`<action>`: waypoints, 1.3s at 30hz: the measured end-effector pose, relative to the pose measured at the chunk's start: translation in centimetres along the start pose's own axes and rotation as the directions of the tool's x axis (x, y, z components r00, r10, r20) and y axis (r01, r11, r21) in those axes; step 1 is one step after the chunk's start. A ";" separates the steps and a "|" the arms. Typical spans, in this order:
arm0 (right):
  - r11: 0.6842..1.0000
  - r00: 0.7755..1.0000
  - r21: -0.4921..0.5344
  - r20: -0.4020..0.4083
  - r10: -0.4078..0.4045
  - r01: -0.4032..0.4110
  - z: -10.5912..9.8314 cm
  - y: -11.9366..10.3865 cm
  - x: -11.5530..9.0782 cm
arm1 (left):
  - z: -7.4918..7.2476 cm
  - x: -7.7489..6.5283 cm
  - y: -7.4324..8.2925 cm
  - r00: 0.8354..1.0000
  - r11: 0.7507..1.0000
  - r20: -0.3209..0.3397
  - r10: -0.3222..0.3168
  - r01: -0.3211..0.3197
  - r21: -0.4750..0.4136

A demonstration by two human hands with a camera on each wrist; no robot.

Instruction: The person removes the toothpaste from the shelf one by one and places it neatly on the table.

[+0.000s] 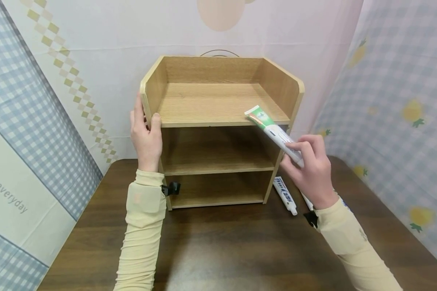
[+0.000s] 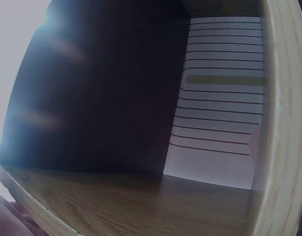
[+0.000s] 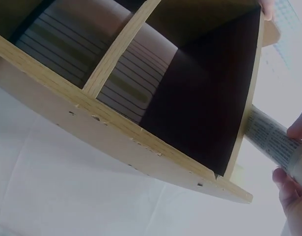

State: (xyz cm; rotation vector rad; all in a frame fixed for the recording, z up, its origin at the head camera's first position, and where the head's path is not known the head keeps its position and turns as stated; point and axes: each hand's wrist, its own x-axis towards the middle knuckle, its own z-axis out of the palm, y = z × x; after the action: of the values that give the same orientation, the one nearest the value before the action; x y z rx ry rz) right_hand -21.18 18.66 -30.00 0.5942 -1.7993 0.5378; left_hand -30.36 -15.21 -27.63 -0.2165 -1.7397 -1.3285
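Note:
A wooden desktop shelf (image 1: 211,103) with three levels stands upright on the table. My left hand (image 1: 147,141) grips the front edge of its left side panel, thumb on the inner side and fingers along the outside. In my right hand (image 1: 311,171), a green and white toothpaste tube (image 1: 273,131) is pinched near its lower end. Its flat green end points up and left, overlapping the top board's front edge in the head view. The right wrist view shows the printed tube (image 3: 271,135) between thumb and fingers, close to the shelf's edge.
A blue and white toothpaste tube (image 1: 285,196) lies on the brown table (image 1: 218,250), beside the shelf's right foot. Another white tube (image 1: 307,201) is mostly hidden under the right hand and wrist. Patterned cloth (image 1: 105,32) hangs behind and at both sides.

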 end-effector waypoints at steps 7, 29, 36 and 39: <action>1.000 1.000 0.007 -0.024 -0.011 0.011 -1.2 -0.3 -1.2 | -0.1 0.0 0.0 1.000 1.000 0.001 0.008 -0.008 0.003; 0.995 0.995 -0.027 0.048 -0.092 0.093 -3.0 1.2 -6.8 | -0.2 0.0 0.0 1.000 1.000 0.004 -0.011 0.011 -0.011; 0.995 0.996 -0.054 0.039 -0.079 0.081 -3.6 1.8 -8.5 | -0.2 0.0 0.1 1.000 1.000 0.002 -0.007 0.007 -0.004; 0.996 0.997 -0.055 0.023 -0.068 0.070 -4.0 2.0 -9.0 | -0.2 0.0 0.1 1.000 1.000 0.003 -0.009 0.009 -0.003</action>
State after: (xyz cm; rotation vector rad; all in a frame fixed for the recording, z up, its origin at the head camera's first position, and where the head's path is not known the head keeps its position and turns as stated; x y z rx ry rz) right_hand -17.23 23.90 -37.63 0.6234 -1.8010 0.4347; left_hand -30.18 -15.34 -27.54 -0.2123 -1.7434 -1.3378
